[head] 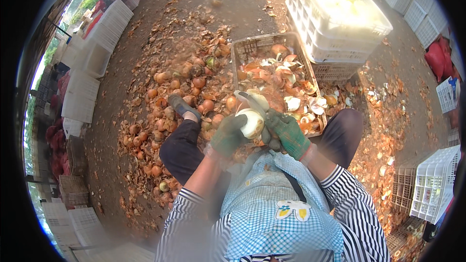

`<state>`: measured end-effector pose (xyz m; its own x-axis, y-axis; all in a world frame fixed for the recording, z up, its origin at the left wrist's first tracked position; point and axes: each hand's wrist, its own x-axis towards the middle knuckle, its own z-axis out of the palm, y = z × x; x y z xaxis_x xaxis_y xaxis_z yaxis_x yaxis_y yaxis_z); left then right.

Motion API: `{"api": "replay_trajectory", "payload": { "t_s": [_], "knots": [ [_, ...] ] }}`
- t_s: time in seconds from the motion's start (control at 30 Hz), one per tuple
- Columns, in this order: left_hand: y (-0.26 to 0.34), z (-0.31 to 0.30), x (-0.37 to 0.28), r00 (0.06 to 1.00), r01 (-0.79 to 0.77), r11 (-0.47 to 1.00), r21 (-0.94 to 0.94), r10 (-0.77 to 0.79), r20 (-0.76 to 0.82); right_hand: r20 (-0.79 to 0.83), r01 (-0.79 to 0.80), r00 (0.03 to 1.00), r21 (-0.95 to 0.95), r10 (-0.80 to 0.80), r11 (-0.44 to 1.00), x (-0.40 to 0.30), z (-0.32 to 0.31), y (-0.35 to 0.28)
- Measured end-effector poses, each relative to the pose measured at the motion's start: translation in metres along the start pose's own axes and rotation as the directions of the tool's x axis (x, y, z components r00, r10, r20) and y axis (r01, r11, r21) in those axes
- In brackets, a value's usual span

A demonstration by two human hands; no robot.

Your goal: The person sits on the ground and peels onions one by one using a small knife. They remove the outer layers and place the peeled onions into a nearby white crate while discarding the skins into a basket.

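Note:
In front of my lap, my left hand (229, 134), in a green glove with dark coated fingers, holds a mostly white, peeled onion (252, 123). My right hand (289, 131), gloved the same way, is closed around what looks like a knife (254, 104); its handle is hidden in the fingers. The grey blade points up and to the left, along the top of the onion. Just beyond the blade is another pale, rounded piece, partly covered. Both hands are above the near end of a worn plastic crate (314, 80) holding onion skins and cut pieces (287, 76).
Unpeeled onions (198, 82) and loose skins cover the ground at left, around my shoe (182, 105). Stacked white crates (331, 40) with pale onions on top rise beyond the crate at right. More crates (82, 94) line the left side; others (435, 185) stand at far right.

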<state>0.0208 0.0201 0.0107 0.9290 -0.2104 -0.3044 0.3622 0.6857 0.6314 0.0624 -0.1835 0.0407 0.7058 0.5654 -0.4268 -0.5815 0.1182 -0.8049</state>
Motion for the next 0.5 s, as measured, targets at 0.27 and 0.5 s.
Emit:
{"api": "replay_trajectory", "payload": {
  "t_s": [0.27,0.5],
  "knots": [
    [-0.026,-0.025,0.015,0.964,-0.104,0.838,0.535,0.216,-0.152,-0.157,0.173,0.969,-0.121,-0.191,0.977,0.016,-0.044,0.015],
    [-0.024,-0.002,0.012,0.992,-0.094,0.978,-0.185,0.076,-0.098,0.176,0.312,0.950,-0.598,-0.259,0.738,-0.023,-0.038,0.026]
  ]
}}
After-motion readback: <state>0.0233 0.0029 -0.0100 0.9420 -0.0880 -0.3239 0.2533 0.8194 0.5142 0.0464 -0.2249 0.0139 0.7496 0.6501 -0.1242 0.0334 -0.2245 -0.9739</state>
